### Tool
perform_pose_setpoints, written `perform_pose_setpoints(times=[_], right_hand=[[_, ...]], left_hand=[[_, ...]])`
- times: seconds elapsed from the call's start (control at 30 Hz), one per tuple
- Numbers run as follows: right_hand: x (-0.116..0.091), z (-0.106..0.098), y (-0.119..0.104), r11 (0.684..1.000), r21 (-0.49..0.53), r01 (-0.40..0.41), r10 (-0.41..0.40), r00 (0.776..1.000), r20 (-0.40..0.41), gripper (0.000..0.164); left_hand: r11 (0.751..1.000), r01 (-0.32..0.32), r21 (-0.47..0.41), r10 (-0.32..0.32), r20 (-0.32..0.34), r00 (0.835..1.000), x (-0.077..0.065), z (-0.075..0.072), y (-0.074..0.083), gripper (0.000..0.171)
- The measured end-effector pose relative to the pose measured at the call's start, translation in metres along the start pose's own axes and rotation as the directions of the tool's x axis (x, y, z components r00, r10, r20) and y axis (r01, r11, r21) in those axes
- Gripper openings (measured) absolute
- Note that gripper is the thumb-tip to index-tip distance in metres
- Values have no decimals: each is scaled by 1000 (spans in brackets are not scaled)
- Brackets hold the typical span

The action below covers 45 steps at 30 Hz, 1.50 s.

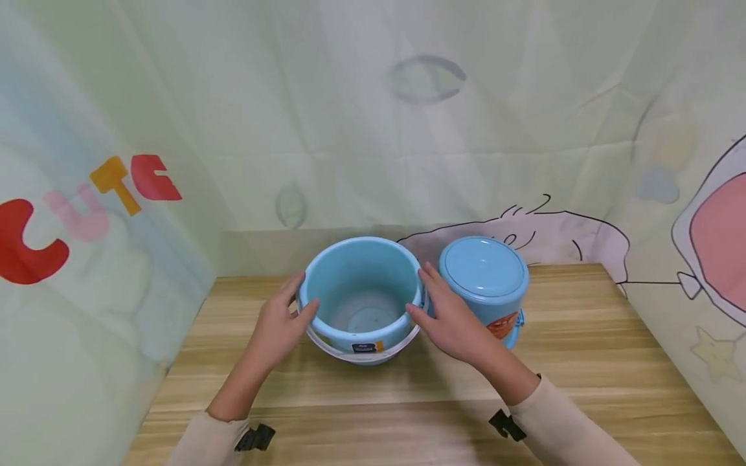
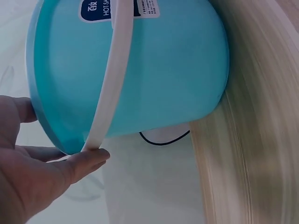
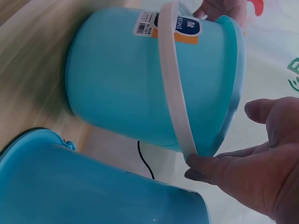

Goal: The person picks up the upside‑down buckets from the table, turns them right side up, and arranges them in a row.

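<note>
A light blue bucket (image 1: pixel 366 259) stands upright on the wooden table, its white handle (image 1: pixel 364 356) hanging down along the near side. On the left, my left hand (image 1: pixel 282 323) holds the rim, thumb above it and fingers outside by the handle's end. My right hand (image 1: pixel 454 320) is at the opposite side. Its fingers (image 3: pixel 208 168) touch the rim and handle end from outside; in the right wrist view a small gap shows between thumb and rim. Beside that hand a second blue bucket (image 1: pixel 484 268) stands upside down, partly covered by it in the head view.
Printed cloth with cartoon shapes and coloured letters (image 1: pixel 116 184) hangs behind and on both sides of the wooden table (image 1: pixel 373 421). The upside-down bucket sits close to the upright one, on its right. Black straps (image 1: pixel 254 438) show at the sleeves.
</note>
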State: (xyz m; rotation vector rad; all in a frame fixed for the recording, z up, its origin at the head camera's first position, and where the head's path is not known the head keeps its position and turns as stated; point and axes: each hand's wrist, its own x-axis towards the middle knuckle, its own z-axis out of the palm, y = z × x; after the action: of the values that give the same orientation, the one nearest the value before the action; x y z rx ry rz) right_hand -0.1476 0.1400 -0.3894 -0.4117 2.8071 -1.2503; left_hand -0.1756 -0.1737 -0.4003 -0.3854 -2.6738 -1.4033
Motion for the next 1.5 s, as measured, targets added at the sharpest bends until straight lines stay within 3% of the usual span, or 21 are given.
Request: perform_pose_setpoints(times=[0.3,0.83,1.17,1.33,1.5], right_hand=[[8,-1,4,997,-76,10,-10,1000,6,79],[31,-2,7,998,-58,-1,2,1000,10,78],[43,-1,9,999,-44,5,-5,1000,-6,75],[40,-2,8,999,-41,36,-37,999,-31,73],[25,-9,8,994,-26,106,-107,991,-82,71]], left_hand=[[1000,-19,25,19,7,1000,4,1,-1,65],[995,34,94,-34,-5,999,19,-1,-4,67],[997,8,79,-5,-33,999,25,-2,-6,65],[993,-3,119,13,-83,997,25,-1,-6,63],[986,-21,166,41,-112,993,20,-3,5,63]])
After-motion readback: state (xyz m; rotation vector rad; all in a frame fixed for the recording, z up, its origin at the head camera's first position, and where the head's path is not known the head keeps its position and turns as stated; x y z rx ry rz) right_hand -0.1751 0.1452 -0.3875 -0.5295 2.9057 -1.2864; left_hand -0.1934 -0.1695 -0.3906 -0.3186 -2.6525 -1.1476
